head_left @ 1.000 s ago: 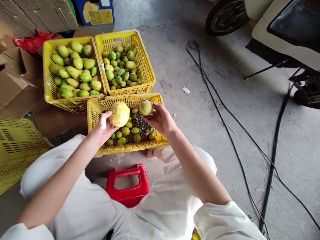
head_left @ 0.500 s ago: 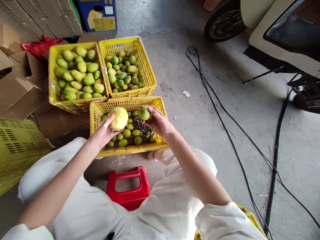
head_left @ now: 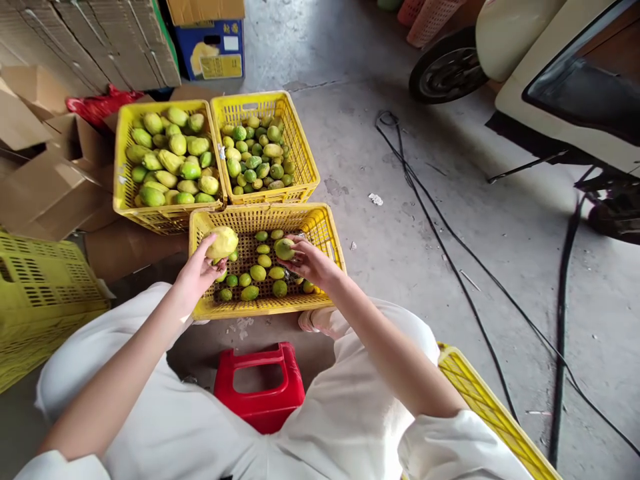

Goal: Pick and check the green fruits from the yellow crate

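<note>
Single head-worn view, forward and steeply down; close over lap, yellow crates [head_left: 320, 227] just ahead

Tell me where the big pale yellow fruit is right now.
The big pale yellow fruit is in the left hand, held over the left end of the near yellow plastic crate, just below the crate of large green fruit.

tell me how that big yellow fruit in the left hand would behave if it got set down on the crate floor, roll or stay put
The big yellow fruit looks rounded, so it would probably roll a little unless nearby fruit stop it. The left hand holds it with fingers spread, suggesting it is firm and fairly hefty. The near crate has a perforated floor and walls, which would likely check any rolling.
</note>
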A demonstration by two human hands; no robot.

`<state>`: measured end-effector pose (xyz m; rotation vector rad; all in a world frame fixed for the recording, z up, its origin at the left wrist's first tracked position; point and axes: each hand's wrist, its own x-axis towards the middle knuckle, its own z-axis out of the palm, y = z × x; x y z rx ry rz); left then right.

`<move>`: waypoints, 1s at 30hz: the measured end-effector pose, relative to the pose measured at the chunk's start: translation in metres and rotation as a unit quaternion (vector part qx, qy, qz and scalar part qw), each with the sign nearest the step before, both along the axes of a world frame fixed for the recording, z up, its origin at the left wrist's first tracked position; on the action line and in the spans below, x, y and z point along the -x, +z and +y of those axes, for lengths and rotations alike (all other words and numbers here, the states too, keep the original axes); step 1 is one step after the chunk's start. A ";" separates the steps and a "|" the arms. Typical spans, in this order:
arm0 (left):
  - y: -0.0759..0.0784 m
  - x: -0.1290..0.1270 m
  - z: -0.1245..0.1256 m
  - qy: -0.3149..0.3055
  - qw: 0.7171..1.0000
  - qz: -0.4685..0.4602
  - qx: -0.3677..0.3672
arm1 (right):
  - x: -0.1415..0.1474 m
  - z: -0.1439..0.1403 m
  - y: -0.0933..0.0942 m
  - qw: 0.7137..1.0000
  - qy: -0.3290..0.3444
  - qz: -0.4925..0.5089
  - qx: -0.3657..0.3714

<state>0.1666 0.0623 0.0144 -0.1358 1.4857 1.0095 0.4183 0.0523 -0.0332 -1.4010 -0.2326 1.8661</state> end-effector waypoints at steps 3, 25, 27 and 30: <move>-0.001 0.009 -0.004 0.026 0.999 0.011 0.014 | 0.011 -0.009 -0.007 0.994 -0.044 -0.020 0.094; 0.030 0.033 0.001 0.093 0.995 0.048 0.003 | 0.126 0.146 -0.003 0.993 -0.107 -0.013 -0.039; 0.027 0.034 0.001 0.089 0.995 0.050 -0.002 | 0.126 0.134 -0.011 0.993 -0.082 -0.055 -0.063; 0.025 0.033 0.003 0.091 0.994 0.059 0.018 | 0.123 0.083 -0.035 0.988 -0.014 -0.143 -0.055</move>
